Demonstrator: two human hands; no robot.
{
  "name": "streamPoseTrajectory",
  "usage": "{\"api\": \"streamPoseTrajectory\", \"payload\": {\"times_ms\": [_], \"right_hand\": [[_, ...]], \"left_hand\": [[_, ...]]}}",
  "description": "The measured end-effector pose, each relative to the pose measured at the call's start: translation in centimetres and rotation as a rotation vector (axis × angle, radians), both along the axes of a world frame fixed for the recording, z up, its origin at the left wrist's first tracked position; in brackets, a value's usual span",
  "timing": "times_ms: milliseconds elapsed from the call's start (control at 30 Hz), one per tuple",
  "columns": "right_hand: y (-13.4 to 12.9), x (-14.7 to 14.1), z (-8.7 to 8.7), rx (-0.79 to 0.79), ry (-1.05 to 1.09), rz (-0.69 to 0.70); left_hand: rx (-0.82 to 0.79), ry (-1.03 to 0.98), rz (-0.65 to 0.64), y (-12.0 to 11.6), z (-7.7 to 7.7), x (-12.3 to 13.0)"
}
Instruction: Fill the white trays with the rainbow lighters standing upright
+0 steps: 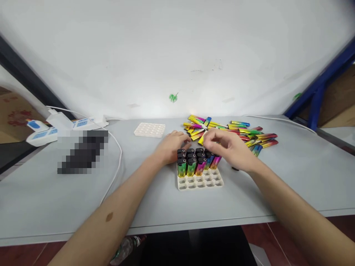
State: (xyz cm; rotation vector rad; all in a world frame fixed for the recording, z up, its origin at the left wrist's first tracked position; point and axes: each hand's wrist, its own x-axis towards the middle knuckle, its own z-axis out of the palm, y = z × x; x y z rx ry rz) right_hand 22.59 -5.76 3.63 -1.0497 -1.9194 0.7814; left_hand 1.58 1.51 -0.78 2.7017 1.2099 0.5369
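Observation:
A white tray with oval holes stands near the middle of the table. Upright lighters with black tops and shiny coloured bodies fill its back rows; the front rows of holes hold nothing. My left hand rests on the table at the tray's back left corner, its fingers apart and nothing in them. Above the back right of the tray is my right hand, thumb and fingers pinched together; what they hold, if anything, is hidden. Behind it lies a loose pile of shiny coloured lighter sleeves.
A second white tray lies at the back, left of my left hand. Power strips with plugs and a white cable are at the left, beside a blurred dark object. A bottle shows below the table edge.

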Motion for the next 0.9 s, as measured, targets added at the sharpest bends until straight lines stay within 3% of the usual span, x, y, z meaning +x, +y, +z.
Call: {"api": "streamPoseTrajectory", "payload": {"times_ms": [133,200,367,733,900], "right_hand": [[1.6,1.2,-1.0,0.109,-0.154,-0.434],[2.5,1.9,-2.0,0.241,-0.373,-0.544],[3.8,2.8,-4.2,0.198,-0.73,-0.478],[3.1,1.9,-3.3,0.13,-0.771,-0.503],[3.3,1.5,-3.6,0.128,-0.758,-0.603]], "left_hand": [[-0.007,0.013,0.011,0.2,-0.3,0.0],[-0.011,0.013,0.005,0.2,-0.3,0.0],[0.002,0.013,0.002,0.2,-0.3,-0.1],[0.002,0.021,0.004,0.0,-0.2,0.0],[-0.001,0.024,0.004,0.0,-0.2,0.0]]}}
